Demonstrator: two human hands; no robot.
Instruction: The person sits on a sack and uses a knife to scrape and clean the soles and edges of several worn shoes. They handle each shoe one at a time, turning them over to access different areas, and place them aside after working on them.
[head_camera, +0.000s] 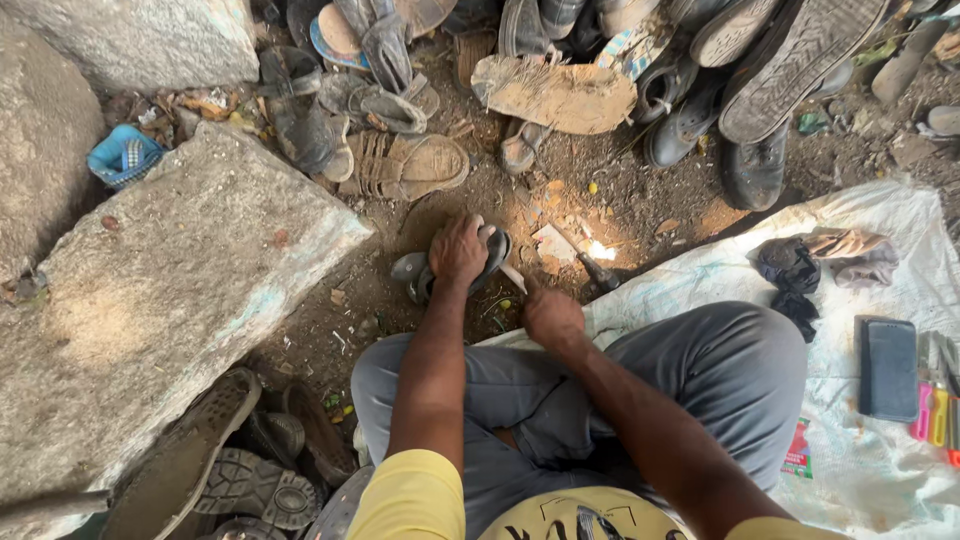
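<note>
Partly hidden sandal (490, 262) under left hand (458, 250), right hand (552, 318) perhaps gripping a tool

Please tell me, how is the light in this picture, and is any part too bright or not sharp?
Head view: mostly soft shade; one sun patch on the ground glares white, right of the left hand pressing a dark sandal. The right hand looks sharp; the shoe soles at the top edge bend outward from lens distortion.
</note>
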